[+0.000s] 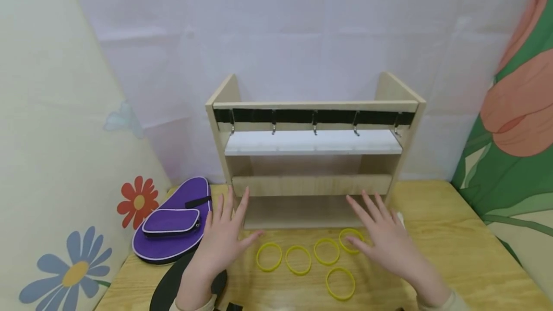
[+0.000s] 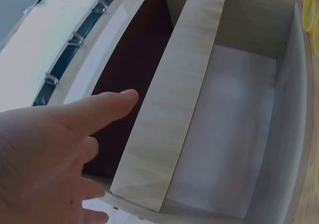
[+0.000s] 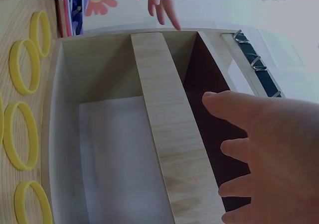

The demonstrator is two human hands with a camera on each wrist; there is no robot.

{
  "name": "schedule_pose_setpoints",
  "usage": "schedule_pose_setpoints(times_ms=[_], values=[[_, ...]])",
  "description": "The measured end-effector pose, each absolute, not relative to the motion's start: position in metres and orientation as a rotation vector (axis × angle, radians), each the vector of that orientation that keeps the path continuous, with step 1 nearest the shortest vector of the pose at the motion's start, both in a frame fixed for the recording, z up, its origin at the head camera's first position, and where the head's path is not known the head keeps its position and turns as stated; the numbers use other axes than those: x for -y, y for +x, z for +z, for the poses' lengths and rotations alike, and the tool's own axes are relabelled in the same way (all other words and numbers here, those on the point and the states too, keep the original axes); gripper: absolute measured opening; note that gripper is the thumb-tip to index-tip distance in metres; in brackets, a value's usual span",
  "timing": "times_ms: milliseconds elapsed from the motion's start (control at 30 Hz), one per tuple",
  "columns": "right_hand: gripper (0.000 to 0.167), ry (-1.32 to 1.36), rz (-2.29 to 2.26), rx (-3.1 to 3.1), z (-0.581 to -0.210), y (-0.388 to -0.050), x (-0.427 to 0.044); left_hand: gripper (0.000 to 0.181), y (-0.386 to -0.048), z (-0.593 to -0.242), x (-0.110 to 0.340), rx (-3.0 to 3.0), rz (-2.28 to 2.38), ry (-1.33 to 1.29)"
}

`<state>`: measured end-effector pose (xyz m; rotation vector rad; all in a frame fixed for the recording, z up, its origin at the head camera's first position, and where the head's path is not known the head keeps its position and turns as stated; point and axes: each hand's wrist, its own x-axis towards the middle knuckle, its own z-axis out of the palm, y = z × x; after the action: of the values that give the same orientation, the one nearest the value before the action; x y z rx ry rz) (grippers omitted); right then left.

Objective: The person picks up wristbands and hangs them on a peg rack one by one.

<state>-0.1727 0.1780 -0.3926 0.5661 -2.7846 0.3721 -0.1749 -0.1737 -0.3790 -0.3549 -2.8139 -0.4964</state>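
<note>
Both hands hang in the air with fingers spread, holding nothing. In the head view the left hand is before the lower left of a wooden shelf unit, and the right hand is before its lower right. Between and below them several yellow rings lie apart on the table. The right thumb overlaps one ring in view; touching cannot be told. Wrist views show the left hand and right hand facing the shelf's compartments. Metal hooks line a black strip on the unit.
A purple case with a smaller pouch on its front lies at the table's left, by the patterned wall. A black flat object lies partly under the left forearm in view. A pale cloth hangs behind the unit. The wooden table extends right.
</note>
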Motion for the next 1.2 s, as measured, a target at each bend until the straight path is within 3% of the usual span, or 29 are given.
schedule_pose_setpoints(times_ms=[300, 833, 1200], values=[[0.072, 0.623, 0.714, 2.552, -0.389, -0.178, -0.192, 0.105, -0.201, -0.366, 0.208, 2.688, -1.068, -0.436], [0.044, 0.72, 1.444, 2.605, -0.41, -0.203, -0.22, 0.081, -0.244, -0.367, 0.237, 2.501, -1.768, -0.438], [0.044, 0.642, 1.764, 2.733, -0.437, -0.222, -0.239, 0.072, -0.265, -0.385, 0.232, 2.28, -2.134, -0.236]])
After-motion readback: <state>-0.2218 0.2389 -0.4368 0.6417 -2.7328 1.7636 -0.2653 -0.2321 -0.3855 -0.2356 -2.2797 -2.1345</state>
